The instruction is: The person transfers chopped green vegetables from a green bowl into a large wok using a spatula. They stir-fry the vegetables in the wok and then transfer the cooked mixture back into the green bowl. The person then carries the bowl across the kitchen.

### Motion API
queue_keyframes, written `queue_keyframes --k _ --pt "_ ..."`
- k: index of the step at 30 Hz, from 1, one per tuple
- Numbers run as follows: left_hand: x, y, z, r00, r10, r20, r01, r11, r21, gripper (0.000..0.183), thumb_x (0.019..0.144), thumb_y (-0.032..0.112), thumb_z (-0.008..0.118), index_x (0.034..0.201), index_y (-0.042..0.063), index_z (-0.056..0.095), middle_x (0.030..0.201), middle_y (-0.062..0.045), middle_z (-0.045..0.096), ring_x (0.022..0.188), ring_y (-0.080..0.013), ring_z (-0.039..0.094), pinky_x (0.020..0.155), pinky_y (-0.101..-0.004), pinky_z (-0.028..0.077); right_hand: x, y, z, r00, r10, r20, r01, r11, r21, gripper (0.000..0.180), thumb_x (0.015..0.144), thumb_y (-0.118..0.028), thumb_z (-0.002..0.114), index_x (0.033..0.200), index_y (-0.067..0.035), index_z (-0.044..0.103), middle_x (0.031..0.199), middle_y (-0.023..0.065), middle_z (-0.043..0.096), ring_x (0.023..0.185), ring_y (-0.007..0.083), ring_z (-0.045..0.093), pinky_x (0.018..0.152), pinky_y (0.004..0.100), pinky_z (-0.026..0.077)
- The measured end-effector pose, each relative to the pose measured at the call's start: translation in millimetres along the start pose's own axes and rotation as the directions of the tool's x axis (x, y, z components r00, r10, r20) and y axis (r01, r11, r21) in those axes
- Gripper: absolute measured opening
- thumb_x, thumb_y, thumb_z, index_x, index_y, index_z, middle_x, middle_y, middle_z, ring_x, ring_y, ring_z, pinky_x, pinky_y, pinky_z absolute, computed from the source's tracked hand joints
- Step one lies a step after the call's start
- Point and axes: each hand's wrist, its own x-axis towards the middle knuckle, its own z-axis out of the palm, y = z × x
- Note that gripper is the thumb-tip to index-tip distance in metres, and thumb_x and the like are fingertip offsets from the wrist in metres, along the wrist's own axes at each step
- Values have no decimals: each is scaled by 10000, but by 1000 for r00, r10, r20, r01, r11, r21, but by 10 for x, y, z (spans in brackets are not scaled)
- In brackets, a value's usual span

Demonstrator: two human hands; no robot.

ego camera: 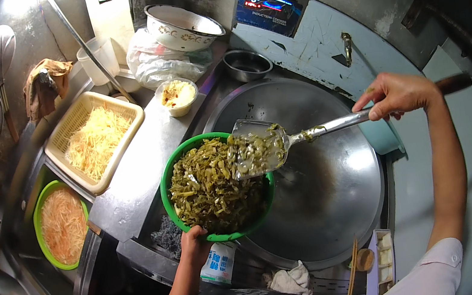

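My left hand (196,245) grips the near rim of a green plastic basin (271,201). Chopped leafy greens (206,193), dark and wet like pickled vegetables, are heaped in the basin. My right hand (397,96) holds the steel shaft of a wok spatula (259,148), whose brown grip end sticks out past my wrist. Bits of greens cling to the spatula blade, which lies over the basin's right side. Beneath both is a large steel wok (351,185) with a brownish patch at its middle; the basin covers its left part.
Left are a cream plastic basket (137,112) of pale shreds and a light-green basin (40,231) of orange-tinged shreds. A tub (177,96), steel bowl (247,64) and enamel basin (182,32) stand behind. A seasoning box (383,258), chopsticks (352,270) and cloth (290,279) lie near me.
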Motion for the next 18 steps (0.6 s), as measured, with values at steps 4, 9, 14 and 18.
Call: queue_keyframes --k 4,9,14,18 --pt "35 -27 -131 1000 12 7 -12 1000 16 215 670 -29 474 882 -8 501 790 -81 498 730 -243 534 668 -391 481 -361 -716 181 920 -307 -243 103 789 -605 331 703 -140 726 1027 -96 679 654 34 628 580 144 574 587 286 458" --pt "47 5 -220 1000 31 -3 -31 999 35 206 670 -36 474 872 -8 497 789 -84 494 722 -239 526 654 -393 475 -779 -1210 496 798 -509 -323 -17 517 -856 260 718 -85 701 977 -101 693 793 80 656 671 204 584 654 320 443" --pt "70 0 -190 999 -3 42 1 999 47 407 671 -16 454 1077 -36 473 959 -141 549 858 -299 563 772 -442 485 -992 -886 481 672 -602 -432 -24 566 -824 222 715 -89 679 937 -76 692 760 100 646 639 236 597 639 342 451" --pt "106 -23 -197 998 -13 69 8 997 71 490 679 22 450 1163 -52 448 1087 -186 553 955 -338 566 834 -471 478 -924 -192 321 874 -151 -462 -41 925 -379 330 730 -117 654 1054 -53 659 679 78 603 543 156 543 559 291 458"
